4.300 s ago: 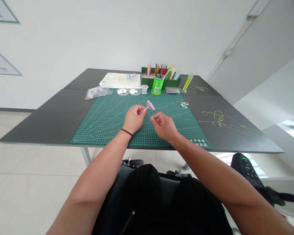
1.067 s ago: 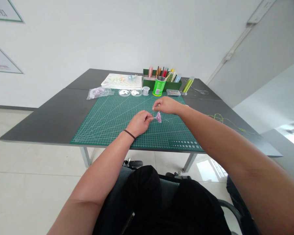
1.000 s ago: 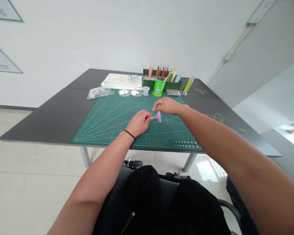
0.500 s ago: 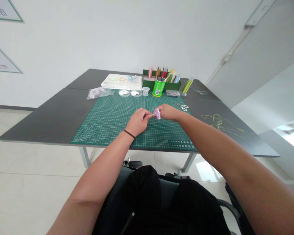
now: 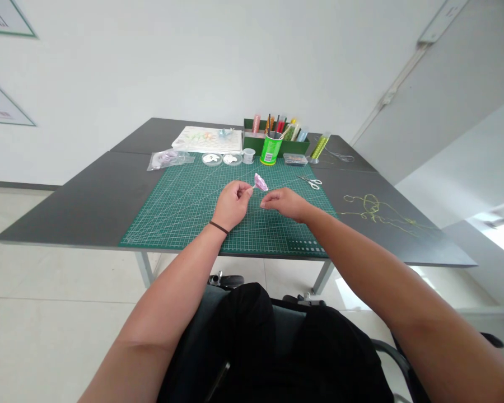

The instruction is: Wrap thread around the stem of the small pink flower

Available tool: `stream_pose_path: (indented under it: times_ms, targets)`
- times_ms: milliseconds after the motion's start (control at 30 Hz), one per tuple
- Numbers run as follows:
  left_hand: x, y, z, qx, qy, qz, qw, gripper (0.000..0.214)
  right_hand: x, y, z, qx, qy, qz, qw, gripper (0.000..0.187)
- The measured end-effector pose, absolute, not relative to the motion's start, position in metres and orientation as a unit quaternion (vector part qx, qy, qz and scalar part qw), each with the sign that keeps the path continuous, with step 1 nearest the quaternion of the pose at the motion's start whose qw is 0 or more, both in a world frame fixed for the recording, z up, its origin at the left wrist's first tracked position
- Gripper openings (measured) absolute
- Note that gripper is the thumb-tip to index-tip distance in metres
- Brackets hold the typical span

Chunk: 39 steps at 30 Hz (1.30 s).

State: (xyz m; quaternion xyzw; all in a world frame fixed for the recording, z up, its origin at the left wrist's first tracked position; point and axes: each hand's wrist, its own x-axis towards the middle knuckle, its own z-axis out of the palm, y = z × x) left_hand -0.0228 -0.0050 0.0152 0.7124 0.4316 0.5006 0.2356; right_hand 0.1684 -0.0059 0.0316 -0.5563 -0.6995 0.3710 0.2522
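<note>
My left hand (image 5: 233, 202) is closed in a pinch round the thin stem of a small lilac artificial flower (image 5: 260, 182). The flower's ruffled head points up and to the right, past the fingertips. Just to the right, slightly lower and apart from the flower, my right hand (image 5: 286, 204) has its thumb and fingers pressed together. Whatever those fingertips may hold is too small to make out. Both hands are over the green cutting mat (image 5: 185, 218).
White-handled scissors (image 5: 314, 183) and tangled yellow-green thread (image 5: 373, 208) lie to the right. Along the back stand a green can (image 5: 271, 150), a dark green box (image 5: 256, 144) of tubes, a small tub (image 5: 248, 156), round dishes (image 5: 212, 159), a plastic bag (image 5: 168, 159) and a white slab (image 5: 189, 140).
My right hand has come away from the flower, moving slightly down. The flower has tipped upward in my left hand and its head now shows more fully.
</note>
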Motion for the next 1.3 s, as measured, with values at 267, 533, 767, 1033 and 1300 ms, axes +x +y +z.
stream_pose_path:
  times_ms: [267, 533, 767, 1033, 1300]
  targets:
    - [-0.019, -0.005, 0.015, 0.710, 0.458, 0.478, 0.241, 0.008, 0.176, -0.013, 0.014, -0.568, -0.711, 0.269, 0.317, 0.026]
    - [-0.013, -0.004, 0.013, 0.705, 0.465, 0.470, 0.257, 0.010, 0.150, -0.031, 0.005, -0.554, -0.733, 0.173, 0.355, 0.043]
    - [-0.015, -0.002, 0.010, 0.702, 0.473, 0.464, 0.262, 0.010, 0.132, -0.037, 0.002, -0.540, -0.657, 0.318, 0.420, 0.024]
    - [-0.020, 0.002, 0.005, 0.703, 0.468, 0.469, 0.258, 0.010, 0.133, -0.048, 0.005, -0.578, -0.688, 0.200, 0.390, 0.020]
    - [-0.017, 0.001, 0.006, 0.711, 0.473, 0.461, 0.240, 0.010, 0.143, -0.061, 0.012, -0.582, -0.738, 0.126, 0.317, 0.022]
